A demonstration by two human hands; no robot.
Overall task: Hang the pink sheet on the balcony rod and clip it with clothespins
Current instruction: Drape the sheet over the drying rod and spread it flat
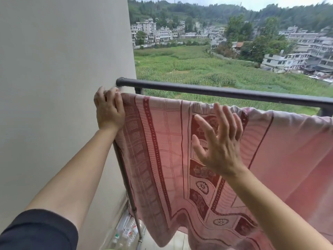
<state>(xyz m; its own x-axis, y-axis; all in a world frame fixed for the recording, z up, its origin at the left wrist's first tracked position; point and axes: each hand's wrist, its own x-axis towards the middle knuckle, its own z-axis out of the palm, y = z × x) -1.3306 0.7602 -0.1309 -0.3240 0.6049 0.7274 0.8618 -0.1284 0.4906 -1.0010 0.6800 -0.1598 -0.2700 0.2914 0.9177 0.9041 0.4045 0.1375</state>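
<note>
The pink sheet (162,141), patterned with dark red borders and flowers, hangs draped over a rod hidden under its top fold and falls toward the floor. My left hand (109,109) grips the sheet's top left corner beside the wall. My right hand (219,141) is in front of the sheet's middle with fingers spread, holding nothing. No clothespins are in view.
A dark balcony railing (216,91) runs just beyond the sheet, from the beige wall (63,69) toward the right. A metal pole (126,183) slants down along the wall. Plastic bottles (126,231) lie on the floor below. Fields and buildings lie far beyond.
</note>
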